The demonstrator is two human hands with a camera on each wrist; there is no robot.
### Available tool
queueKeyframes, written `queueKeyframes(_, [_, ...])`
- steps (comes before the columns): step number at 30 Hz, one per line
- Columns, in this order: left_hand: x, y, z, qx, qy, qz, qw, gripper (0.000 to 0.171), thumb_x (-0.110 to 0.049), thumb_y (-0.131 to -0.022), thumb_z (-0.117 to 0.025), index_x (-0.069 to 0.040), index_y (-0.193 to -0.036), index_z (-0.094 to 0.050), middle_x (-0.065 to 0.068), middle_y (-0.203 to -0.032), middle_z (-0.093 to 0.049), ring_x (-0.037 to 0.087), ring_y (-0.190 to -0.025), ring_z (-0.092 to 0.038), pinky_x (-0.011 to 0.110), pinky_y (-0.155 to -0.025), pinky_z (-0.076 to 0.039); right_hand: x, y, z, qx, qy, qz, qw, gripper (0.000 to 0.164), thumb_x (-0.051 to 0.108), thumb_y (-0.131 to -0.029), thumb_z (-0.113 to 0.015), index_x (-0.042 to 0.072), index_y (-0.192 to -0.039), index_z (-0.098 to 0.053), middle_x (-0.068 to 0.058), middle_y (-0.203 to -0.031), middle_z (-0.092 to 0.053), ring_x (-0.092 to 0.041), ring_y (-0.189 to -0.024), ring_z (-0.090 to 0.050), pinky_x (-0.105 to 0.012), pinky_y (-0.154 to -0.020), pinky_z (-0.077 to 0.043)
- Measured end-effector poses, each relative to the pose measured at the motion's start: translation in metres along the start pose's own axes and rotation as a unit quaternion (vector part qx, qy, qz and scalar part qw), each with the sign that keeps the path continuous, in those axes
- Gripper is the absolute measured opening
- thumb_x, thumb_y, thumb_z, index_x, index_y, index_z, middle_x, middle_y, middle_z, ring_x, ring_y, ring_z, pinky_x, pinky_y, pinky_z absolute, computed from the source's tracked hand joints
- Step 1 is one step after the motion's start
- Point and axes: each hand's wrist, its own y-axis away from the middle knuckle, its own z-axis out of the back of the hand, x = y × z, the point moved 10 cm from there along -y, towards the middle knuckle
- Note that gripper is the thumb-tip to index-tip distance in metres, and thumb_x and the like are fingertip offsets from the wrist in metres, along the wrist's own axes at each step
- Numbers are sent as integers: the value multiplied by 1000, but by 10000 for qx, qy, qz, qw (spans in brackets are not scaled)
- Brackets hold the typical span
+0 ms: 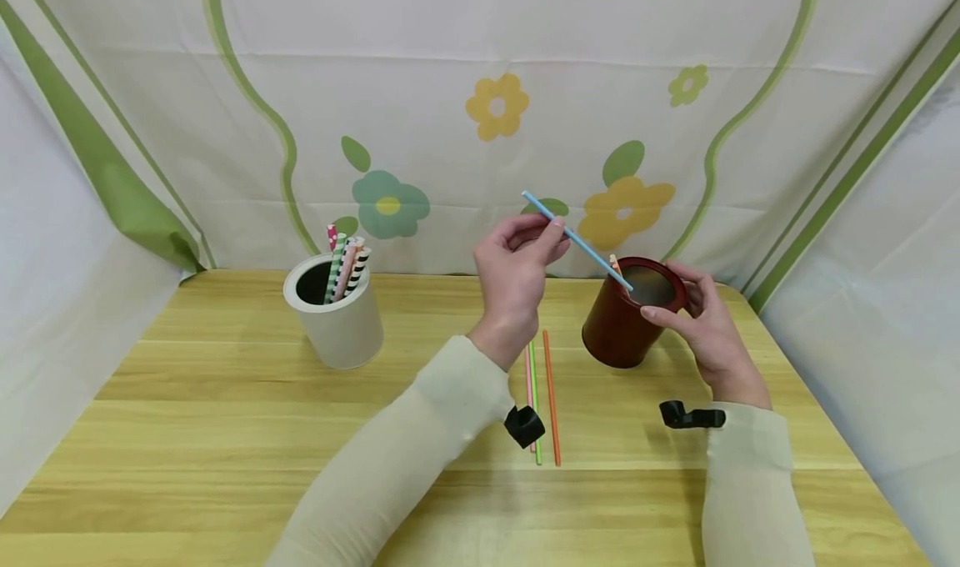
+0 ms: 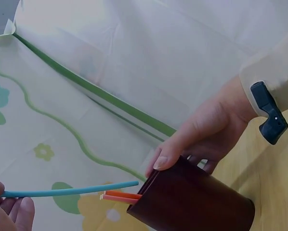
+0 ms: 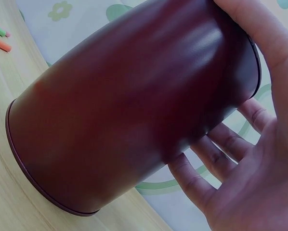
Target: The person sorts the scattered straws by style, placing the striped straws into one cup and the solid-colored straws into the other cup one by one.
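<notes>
My left hand [image 1: 517, 267] pinches a light blue straw [image 1: 577, 240] between thumb and fingers. The straw slants down to the right, its lower end at the mouth of a dark red-brown cup [image 1: 617, 329]. Orange and pink straws [image 2: 122, 196] stick out of that cup's mouth in the left wrist view. My right hand [image 1: 708, 325] holds the cup by its rim and far side, thumb at the rim and fingers along the wall. The cup's inside is mostly hidden. Between the hands, pink, green [image 1: 535, 400] and orange [image 1: 552, 400] straws lie on the table.
On the left stands a white cup [image 1: 352, 329] with several patterned straws [image 1: 343, 271] leaning in it. The wooden table [image 1: 225, 434] ends at a flowered curtain [image 1: 450, 158] behind, with white cloth on both sides.
</notes>
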Motion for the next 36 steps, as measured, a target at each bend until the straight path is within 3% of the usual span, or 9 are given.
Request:
queueKeyframes(8, [12,-1,-5,71,-232,80,9997,22,-1,-82,-75,8,-100,-68,13,-88,-70,27,-83,-71,36,-79,-58,-1,0,0,4,10,-20,10000,75,5,-85,-73,20,-147,-33,6,-137,-46,-13,-118,-43,-15,-82,-44])
queueKeyframes(15, [27,-2,-2,76,-261,566,9980,18,0,-81,-76,6,-97,-71,18,-92,-73,34,-90,-72,36,-79,-58,-1,-1,0,-23,51,-45,10000,75,6,-85,-74,22,-146,-35,6,-137,-46,-13,-117,-42,-15,-81,-44])
queueKeyframes(23, [38,-3,-5,201,-353,1036,9938,15,0,-78,-78,2,-91,-74,14,-88,-74,29,-84,-73,35,-77,-58,0,0,-1,-4,8,-42,10000,75,5,-85,-74,22,-146,-34,5,-138,-45,-13,-119,-42,-15,-83,-43])
queueKeyframes(36, [59,-8,-11,295,-783,1194,9893,13,0,-77,-79,3,-87,-74,12,-82,-73,31,-82,-73,40,-77,-58,2,0,-1,-20,0,-9,10000,75,6,-85,-74,21,-146,-35,5,-137,-45,-13,-119,-42,-15,-83,-44])
